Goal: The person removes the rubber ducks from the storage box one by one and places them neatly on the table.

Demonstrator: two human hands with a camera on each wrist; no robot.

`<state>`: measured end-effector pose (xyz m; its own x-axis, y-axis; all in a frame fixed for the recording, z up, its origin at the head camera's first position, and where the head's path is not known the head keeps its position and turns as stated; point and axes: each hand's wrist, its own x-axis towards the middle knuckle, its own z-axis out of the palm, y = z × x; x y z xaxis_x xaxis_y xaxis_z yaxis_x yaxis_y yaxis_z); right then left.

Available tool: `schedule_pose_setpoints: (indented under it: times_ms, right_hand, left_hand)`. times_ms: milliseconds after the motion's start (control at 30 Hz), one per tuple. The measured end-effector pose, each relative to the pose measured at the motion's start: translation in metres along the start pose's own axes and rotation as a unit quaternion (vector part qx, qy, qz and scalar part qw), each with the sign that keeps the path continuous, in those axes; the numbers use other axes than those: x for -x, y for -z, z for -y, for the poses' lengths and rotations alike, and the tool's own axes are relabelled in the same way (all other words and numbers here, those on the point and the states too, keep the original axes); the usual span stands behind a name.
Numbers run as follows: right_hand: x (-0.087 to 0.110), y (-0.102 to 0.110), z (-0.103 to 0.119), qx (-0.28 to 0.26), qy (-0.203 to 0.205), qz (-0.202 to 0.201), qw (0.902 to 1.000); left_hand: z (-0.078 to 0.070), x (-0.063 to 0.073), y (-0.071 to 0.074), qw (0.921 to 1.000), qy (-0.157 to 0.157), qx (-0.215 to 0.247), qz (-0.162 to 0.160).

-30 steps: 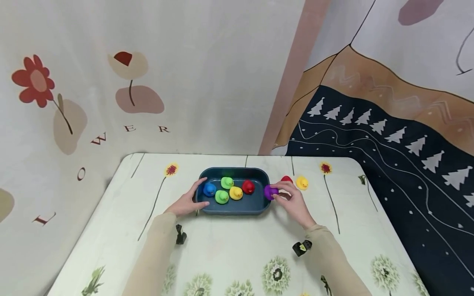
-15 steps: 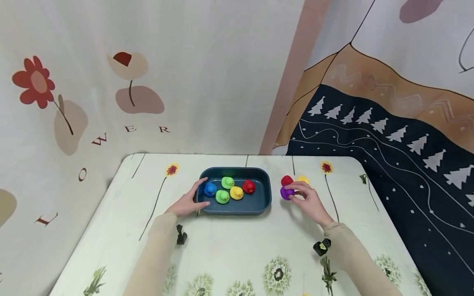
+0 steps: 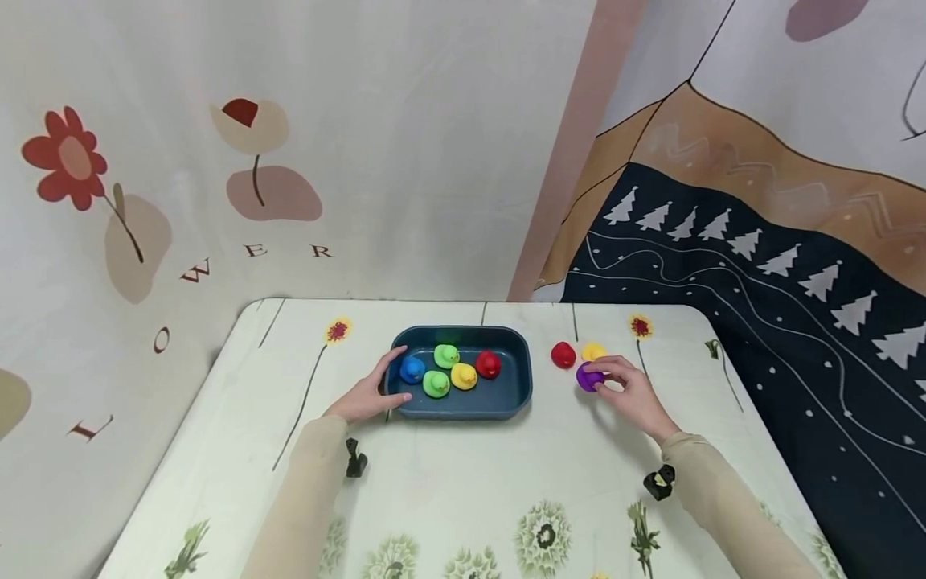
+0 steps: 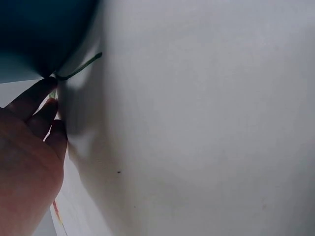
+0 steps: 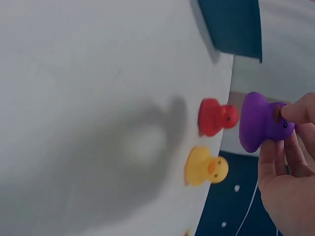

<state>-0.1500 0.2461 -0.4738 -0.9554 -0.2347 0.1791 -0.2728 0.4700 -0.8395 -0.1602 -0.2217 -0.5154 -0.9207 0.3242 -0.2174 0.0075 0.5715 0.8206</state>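
My right hand point(image 3: 637, 402) pinches a purple rubber duck point(image 3: 589, 378) by the head, held above the table to the right of the tray. In the right wrist view the duck hangs tilted between thumb and fingers. A red rubber duck point(image 3: 563, 355) and a yellow rubber duck point(image 3: 594, 351) stand on the table just behind it. My left hand point(image 3: 365, 398) holds the left end of a dark blue tray point(image 3: 510, 408), thumb and index finger reaching over its rim. Inside lie a blue duck point(image 3: 412, 370), two green ducks point(image 3: 436, 384), a yellow duck point(image 3: 464, 376) and a red duck point(image 3: 488, 364).
A white cloth with printed flowers covers the table point(image 3: 463, 482). Its back edge meets a hanging pale curtain point(image 3: 405, 161). To the right hangs dark cloth with white trees point(image 3: 796, 346).
My right hand has carried the purple duck rightward from the tray's right rim, past the red duck to in front of the yellow one outside. My left hand and the tray have stayed put.
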Motion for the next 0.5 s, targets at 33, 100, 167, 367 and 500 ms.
schedule_pose_setpoints:
  times_ms: [33,100,167,367,500]
  right_hand:
    - [0.001,0.002,-0.002,0.001,-0.003,-0.001,1.0000]
    - [0.002,0.006,-0.005,0.005,-0.004,-0.004,1.0000]
    - [0.004,0.010,-0.008,0.014,-0.006,-0.009,0.9998]
    - [0.006,0.021,-0.018,0.028,-0.032,-0.035,0.9985]
    - [0.007,0.026,-0.025,0.034,-0.058,-0.046,0.9967]
  left_hand:
    - [0.000,0.000,0.000,1.0000,0.000,0.000,-0.001]
    - [0.000,-0.001,0.000,1.0000,0.001,-0.001,-0.001]
    - [0.000,-0.001,0.000,1.0000,0.002,-0.002,0.000]
    - [-0.002,-0.001,0.000,1.0000,0.004,-0.001,0.001]
    - [-0.001,-0.002,0.001,1.0000,0.005,-0.003,0.002]
